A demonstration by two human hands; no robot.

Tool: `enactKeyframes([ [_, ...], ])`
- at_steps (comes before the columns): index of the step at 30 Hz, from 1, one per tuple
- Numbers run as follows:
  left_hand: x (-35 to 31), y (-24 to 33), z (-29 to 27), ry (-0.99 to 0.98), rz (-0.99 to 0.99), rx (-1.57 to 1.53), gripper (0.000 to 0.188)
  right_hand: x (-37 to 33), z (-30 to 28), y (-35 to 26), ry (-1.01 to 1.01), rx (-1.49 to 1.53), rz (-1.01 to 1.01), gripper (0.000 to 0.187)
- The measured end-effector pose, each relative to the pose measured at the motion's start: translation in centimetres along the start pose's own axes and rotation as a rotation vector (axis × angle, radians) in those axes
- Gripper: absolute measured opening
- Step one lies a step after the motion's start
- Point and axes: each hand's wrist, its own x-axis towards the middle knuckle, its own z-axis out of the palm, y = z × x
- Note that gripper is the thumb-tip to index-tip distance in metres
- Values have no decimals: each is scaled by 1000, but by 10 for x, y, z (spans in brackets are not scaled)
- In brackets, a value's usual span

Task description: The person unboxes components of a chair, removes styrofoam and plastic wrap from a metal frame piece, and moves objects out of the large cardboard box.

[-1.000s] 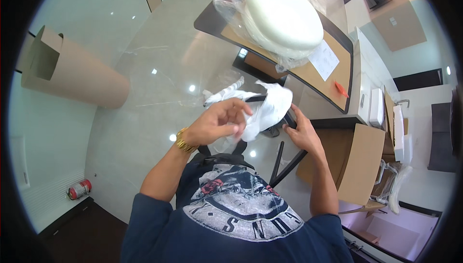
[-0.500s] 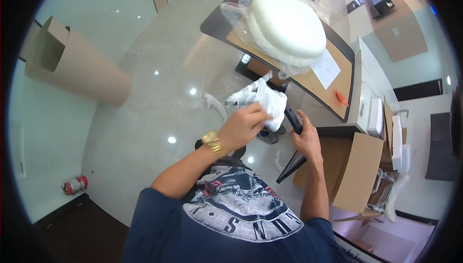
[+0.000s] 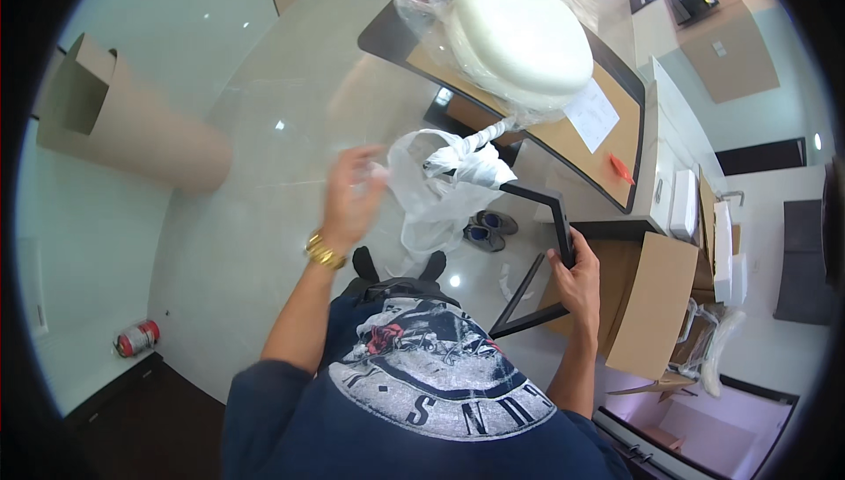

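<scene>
My right hand (image 3: 577,272) grips a black metal frame (image 3: 533,191), an angular piece of furniture with bent bars, at its right side. White foam wrap (image 3: 482,168) is wound thickly around the frame's far end. A loose, see-through stretch of the wrap hangs in a loop to the left, over the floor. My left hand (image 3: 350,194), blurred by motion, is closed on the end of this strip, left of the frame. A gold watch (image 3: 326,249) is on the left wrist.
Ahead stands a table (image 3: 607,183) with a plastic-wrapped white cushion (image 3: 521,40), a paper sheet (image 3: 591,119) and a red item (image 3: 621,168). Grey shoes (image 3: 489,228) lie on the floor below. An open carton (image 3: 653,304) is at right, a cardboard roll (image 3: 141,132) at left.
My left hand has swung left, drawing out a long strip of wrap from the frame. My right hand has shifted slightly right and down, and more of the black bar shows bare.
</scene>
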Motion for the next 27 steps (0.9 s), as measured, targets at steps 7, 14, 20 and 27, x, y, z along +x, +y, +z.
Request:
enactKeyframes([
  [7, 118, 21, 102, -1052, -369, 222, 84, -8, 2, -27, -42, -74, -84, 38],
  [14, 117, 17, 160, -1113, -624, -812, 103, -21, -2, -28, -134, -100, -153, 42],
  [20, 178, 50, 107, -491, -428, -1624, 82, -32, 0, -20, -164, -65, -91, 40],
  [27, 148, 134, -57, -88, 152, -1353, 84, -34, 3, 11, -9, 93, 12, 33],
])
